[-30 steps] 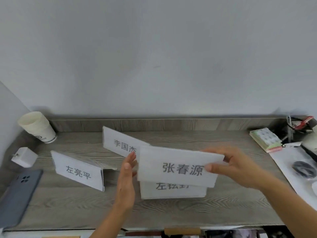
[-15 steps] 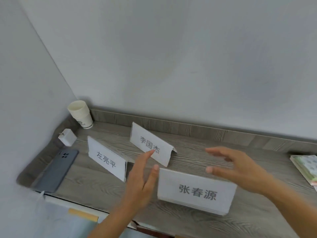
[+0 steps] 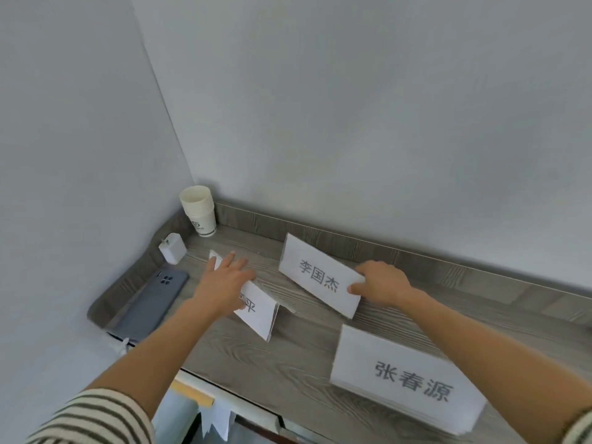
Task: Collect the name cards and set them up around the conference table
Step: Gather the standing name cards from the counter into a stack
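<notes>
Right grip [image 3: 354, 283] pinches the white folded paper card 李国杰 [image 3: 317, 280] on the grey wooden bench [image 3: 288, 363]; left grip [image 3: 224, 280], fingers straight, rests on another white folded card [image 3: 258, 315] beside a grey phone [image 3: 150, 302].

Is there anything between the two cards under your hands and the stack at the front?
Nothing visible. The left hand rests on the left card, the right hand pinches the middle card, and only bare desk separates both from the stack.

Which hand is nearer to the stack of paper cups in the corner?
Left. The left hand lies on the left name card, close in front of the paper cups; the right hand pinches the middle name card, well off to their right.
</notes>
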Tool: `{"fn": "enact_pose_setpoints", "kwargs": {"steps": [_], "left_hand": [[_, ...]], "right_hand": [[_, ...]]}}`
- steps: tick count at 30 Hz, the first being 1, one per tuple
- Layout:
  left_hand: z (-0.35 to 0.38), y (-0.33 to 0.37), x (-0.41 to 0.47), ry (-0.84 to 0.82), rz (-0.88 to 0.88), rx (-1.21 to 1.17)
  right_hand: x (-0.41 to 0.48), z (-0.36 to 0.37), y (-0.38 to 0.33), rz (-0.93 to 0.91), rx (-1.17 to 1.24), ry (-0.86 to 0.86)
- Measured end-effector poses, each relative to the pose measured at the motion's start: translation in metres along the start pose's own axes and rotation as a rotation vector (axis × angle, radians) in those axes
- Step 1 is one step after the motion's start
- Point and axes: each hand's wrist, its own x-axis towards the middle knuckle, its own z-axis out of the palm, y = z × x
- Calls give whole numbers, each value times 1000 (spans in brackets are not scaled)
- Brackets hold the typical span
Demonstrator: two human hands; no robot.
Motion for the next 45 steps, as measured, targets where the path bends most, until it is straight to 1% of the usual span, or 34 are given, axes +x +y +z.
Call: {"fn": "enact_pose_setpoints", "kwargs": {"steps": [3,6,9,10,12,15,18,20,21,24,27,29,32,35,39,43,45], "left_hand": [[-2,-5,5,4,61,31],[-2,-13,12,-8,134,99],[-6,-14,18,-5,181,116],[-9,-14,18,7,173,69],[-20,-13,15,80,123,-123],[-50,-5,6,287,97,-406],[-90,12,-4,381,167,-616],[-117,31,-16,388,239,-733],[-127,42,-22,382,272,-752],[-144,79,-40,350,393,-669],[-148,121,-52,252,572,-534],[-144,150,-56,206,660,-373],[-137,190,-62,205,732,-101],[-126,218,-61,143,736,7],[-108,238,-55,54,715,87],[-92,245,-48,58,695,111],[-86,241,-45,77,680,60]], "right_hand": [[-27,-25,10,-55,211,88],[-81,-56,25,-119,469,198],[-143,-79,39,-165,615,239],[-160,-83,43,-176,635,236],[-186,-82,51,-166,676,216],[-205,-64,64,-93,647,179],[-208,-33,86,-33,560,147],[-207,-14,96,9,538,127],[-206,-7,98,20,538,118],[-203,9,103,38,566,129],[-203,20,111,62,645,138],[-205,25,115,96,694,105],[-211,29,124,115,750,96],[-222,29,132,110,823,106],[-232,29,138,88,850,130],[-235,34,134,57,883,165],[-231,37,126,39,905,260]]}}
